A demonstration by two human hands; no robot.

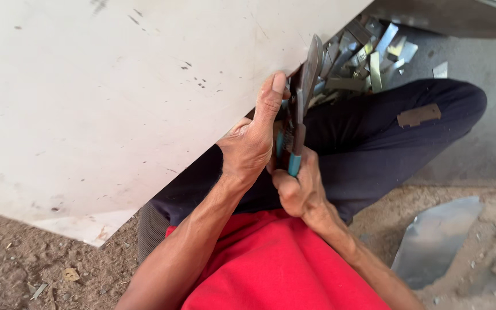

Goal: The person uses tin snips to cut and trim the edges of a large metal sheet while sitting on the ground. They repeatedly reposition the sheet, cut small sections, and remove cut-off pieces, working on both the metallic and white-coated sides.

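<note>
Large white metal sheet (116, 97) fills the left, its cut edge slanting down over the lap. Left hand (251, 143) sits against that edge, thumb stretched up along it, fingers tucked behind the sheet and out of sight. Just right of the edge, tin snips (304, 92) stand nearly upright, blades up. Right hand (297, 186) is wrapped tight round their blue handles, below. Scrap strips (368, 51) heaped beyond the sheet's upper end.

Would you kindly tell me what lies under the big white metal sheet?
Under the white sheet, dirt ground and the person's dark trouser leg show; anything further beneath is covered.
</note>
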